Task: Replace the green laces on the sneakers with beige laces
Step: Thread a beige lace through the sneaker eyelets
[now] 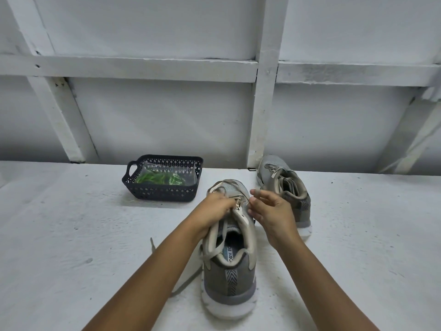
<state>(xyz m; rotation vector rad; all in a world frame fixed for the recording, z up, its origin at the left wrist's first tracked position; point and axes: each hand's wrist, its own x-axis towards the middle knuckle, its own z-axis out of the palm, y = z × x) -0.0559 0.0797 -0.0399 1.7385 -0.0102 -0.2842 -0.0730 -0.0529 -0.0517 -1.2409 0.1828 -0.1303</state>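
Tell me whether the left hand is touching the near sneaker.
Touching. The head view shows the left hand gripping the near sneaker over its laced front.

light: dim, even | shadows: soft | edges: wide-angle bending | focus: sharp

The fingertips of the left hand (214, 206) curl out of sight over the laced front of the near sneaker (230, 278), so whether they also pinch a lace cannot be told, and both forearms (148, 283) run off the bottom edge at six o'clock. The right hand (272, 211) covers part of the far sneaker (284, 185) at one o'clock, and the collar cuts short the insole print (230, 253). At ten o'clock, the wall of the basket (164, 189) hides the lower part of a clear bag (167, 175), whose green contents are too blurred to tell apart.
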